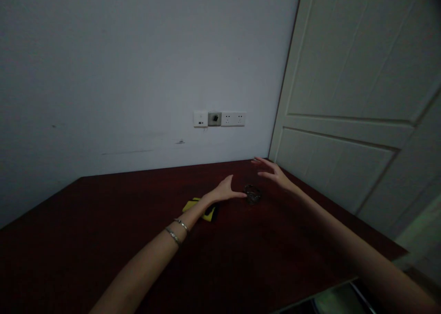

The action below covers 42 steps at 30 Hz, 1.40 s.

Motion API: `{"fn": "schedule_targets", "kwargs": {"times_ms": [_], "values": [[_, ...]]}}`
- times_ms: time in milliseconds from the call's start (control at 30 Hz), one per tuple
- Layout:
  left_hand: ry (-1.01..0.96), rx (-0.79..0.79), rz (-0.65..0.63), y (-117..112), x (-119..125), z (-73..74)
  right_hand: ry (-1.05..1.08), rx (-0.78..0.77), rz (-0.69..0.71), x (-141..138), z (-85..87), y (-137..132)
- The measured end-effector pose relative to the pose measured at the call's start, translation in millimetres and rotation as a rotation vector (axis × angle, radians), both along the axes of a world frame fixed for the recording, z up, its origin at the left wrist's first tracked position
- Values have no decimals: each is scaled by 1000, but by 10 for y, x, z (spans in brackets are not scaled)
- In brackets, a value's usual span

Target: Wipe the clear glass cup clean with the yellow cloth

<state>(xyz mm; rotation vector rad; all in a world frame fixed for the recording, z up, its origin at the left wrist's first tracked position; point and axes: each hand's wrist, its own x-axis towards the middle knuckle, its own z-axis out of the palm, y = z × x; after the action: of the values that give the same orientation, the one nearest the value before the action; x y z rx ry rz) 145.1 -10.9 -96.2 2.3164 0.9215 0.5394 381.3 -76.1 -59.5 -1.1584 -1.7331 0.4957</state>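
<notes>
My left hand (225, 190) reaches over the table with thumb and fingers apart, holding nothing that I can see. Its thumb tip comes up to a small dark looped object (252, 194), too dim to name; whether they touch I cannot tell. Two bracelets circle my left wrist. Under that forearm lies a flat yellow and black item (207, 216), partly hidden by the arm. Farther right, my right hand (274, 171) hovers over the back of the table, fingers spread and nothing in them.
The dark red table (165, 263) meets a pale wall (144, 75) at the back. Wall sockets (233, 119) sit above it. A white panelled door (344, 93) stands along the right side. Below the front right edge is a partly seen pale object (339, 300).
</notes>
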Motion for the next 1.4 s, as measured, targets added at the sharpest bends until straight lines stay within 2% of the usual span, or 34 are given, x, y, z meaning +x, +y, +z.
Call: {"fn": "schedule_targets", "kwargs": {"times_ms": [133,233,500,700,1033,1133,1233,1400], "values": [[111,43,-77,-50,294,-134,-84,-202,-49,206,-400,-179],[164,62,-99,8,415,-213,-109,-293,-49,246,-595,-237],[148,32,-124,136,463,-360,-136,-295,-46,212,-795,-165],[84,13,-128,180,462,-419,-86,-272,-58,162,-827,-91],[25,1,-132,167,471,-418,3,-249,-88,169,-879,-46],[22,14,-150,150,440,-342,33,-230,-85,147,-857,-46],[19,37,-149,175,358,-202,60,-204,-83,71,-771,-18],[16,85,-128,298,11,113,95,-127,-80,-260,-528,128]]}}
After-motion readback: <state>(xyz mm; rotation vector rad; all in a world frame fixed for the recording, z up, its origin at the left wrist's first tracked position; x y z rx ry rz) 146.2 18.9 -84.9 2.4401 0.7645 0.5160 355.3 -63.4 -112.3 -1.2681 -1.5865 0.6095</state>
